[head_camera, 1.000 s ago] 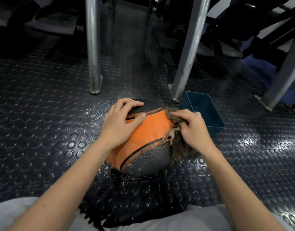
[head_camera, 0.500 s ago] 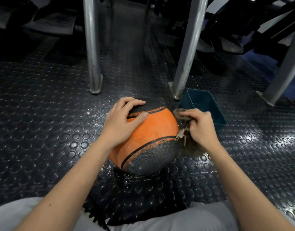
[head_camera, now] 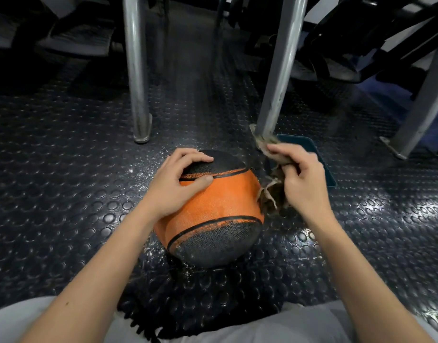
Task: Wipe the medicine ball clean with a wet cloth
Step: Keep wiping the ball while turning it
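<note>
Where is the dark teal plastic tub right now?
In the head view, the dark teal plastic tub sits on the floor right of the orange-and-black medicine ball, partly hidden behind the right hand, beside the slanted metal leg.

Both bare forearms reach forward from the lower corners, angling towards each other. The left grip (head_camera: 174,184) clasps the top of the ball (head_camera: 225,201), fingers arched over it and thumb pressed to its side. The right grip (head_camera: 302,184), just beside the ball, has its fingers curled round a cloth (head_camera: 272,191) (frayed end hanging below).
</note>
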`<state>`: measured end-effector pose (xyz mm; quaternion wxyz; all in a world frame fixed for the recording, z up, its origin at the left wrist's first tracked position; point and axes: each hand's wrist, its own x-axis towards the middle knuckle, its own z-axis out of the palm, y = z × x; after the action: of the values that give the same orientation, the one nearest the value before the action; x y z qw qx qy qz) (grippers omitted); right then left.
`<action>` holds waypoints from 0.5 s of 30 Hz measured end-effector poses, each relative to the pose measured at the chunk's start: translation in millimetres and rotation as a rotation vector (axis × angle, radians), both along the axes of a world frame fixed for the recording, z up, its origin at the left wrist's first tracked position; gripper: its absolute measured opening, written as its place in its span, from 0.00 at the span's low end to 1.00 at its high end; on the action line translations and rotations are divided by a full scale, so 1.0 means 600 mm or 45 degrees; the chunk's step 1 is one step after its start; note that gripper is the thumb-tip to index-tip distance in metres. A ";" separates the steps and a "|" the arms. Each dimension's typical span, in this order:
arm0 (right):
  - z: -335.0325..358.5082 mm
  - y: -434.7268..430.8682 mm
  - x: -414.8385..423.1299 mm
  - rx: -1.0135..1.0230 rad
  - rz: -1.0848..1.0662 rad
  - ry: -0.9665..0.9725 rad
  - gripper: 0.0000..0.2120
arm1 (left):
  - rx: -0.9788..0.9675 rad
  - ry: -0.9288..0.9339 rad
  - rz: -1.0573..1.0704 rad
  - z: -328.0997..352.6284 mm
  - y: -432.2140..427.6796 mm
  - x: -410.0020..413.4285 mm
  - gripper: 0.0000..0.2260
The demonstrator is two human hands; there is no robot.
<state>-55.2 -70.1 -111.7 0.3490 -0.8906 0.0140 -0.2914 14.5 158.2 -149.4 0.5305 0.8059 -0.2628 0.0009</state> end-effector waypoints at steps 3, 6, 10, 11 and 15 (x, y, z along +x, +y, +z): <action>-0.010 0.039 -0.011 -0.148 0.321 0.066 0.28 | -0.023 -0.003 -0.016 -0.001 0.001 0.002 0.16; -0.057 -0.010 0.013 -0.199 0.125 0.336 0.27 | 0.003 -0.042 -0.023 -0.001 -0.004 -0.002 0.15; -0.028 -0.023 0.007 -0.187 -0.012 0.220 0.25 | 0.026 -0.069 -0.010 0.002 -0.007 -0.004 0.15; -0.014 -0.008 0.004 -0.184 0.079 0.135 0.25 | 0.016 -0.059 -0.010 0.002 -0.006 -0.003 0.15; -0.048 -0.016 0.016 -0.181 0.244 0.310 0.29 | -0.017 -0.068 -0.025 -0.002 -0.003 -0.003 0.15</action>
<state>-45.8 -79.7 -140.6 0.3069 -0.9390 -0.0494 -0.1470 12.8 156.3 -150.4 0.5286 0.7995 -0.2847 0.0189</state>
